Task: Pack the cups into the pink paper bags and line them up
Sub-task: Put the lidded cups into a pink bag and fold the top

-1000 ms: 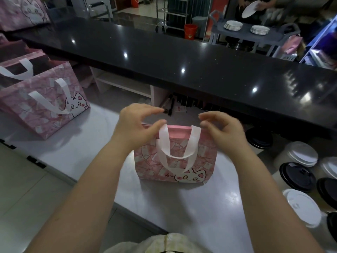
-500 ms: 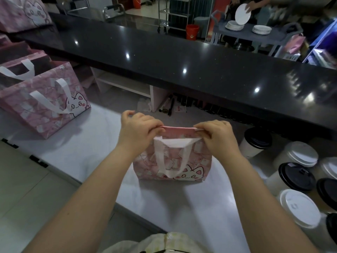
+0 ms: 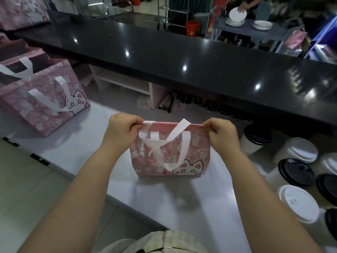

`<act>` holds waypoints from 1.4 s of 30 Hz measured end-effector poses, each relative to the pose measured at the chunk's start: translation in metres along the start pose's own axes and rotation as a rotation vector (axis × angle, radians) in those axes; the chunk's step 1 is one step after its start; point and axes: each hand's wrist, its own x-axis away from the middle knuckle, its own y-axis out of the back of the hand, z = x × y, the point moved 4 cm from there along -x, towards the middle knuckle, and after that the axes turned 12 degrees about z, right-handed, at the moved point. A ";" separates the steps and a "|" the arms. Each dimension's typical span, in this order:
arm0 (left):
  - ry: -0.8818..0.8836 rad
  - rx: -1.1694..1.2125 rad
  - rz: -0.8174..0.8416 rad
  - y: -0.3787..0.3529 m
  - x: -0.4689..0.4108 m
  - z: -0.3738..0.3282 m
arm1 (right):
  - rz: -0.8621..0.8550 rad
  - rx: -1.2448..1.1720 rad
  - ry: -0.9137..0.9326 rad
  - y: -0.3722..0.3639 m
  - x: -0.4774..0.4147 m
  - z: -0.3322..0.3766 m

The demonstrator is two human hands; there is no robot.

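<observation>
Bag (image 3: 170, 154) upright | rim pinched between left hand (image 3: 121, 131), right hand (image 3: 221, 136)

Four pink bags (image 3: 169, 157) were in view: one at centre, two at the left edge, one in the upper left corner. Seven lidded cups (image 3: 299, 205) crowded the lower right (four black lids, three white). Two plate stacks (image 3: 235, 22) sat upper right.

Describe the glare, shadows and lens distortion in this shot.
Head view: white glare spots dot the black counter; the wide-angle lens bows the counter's edge; the pink bag is sharp, casting a soft shadow toward the camera on the white table.
</observation>
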 end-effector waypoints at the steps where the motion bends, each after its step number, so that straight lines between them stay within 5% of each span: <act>1: 0.017 -0.006 -0.023 0.000 -0.001 0.000 | -0.026 -0.004 -0.001 -0.002 -0.003 0.001; 5: 0.029 0.017 -0.137 -0.001 0.006 0.007 | -0.125 -0.069 -0.026 -0.009 -0.001 -0.003; 19: 0.461 0.862 -0.237 -0.027 0.036 0.038 | -0.220 -0.678 -0.163 -0.038 0.021 -0.014; 22: 0.557 0.868 -0.096 -0.057 0.073 0.041 | -0.166 -0.734 -0.210 -0.061 0.054 -0.029; 35: 0.664 1.118 -0.155 -0.087 0.088 0.044 | -0.280 -0.898 -0.372 -0.086 0.069 -0.045; 42: 0.671 0.965 0.005 -0.100 0.112 0.053 | -0.162 -0.786 -0.441 -0.096 0.093 -0.061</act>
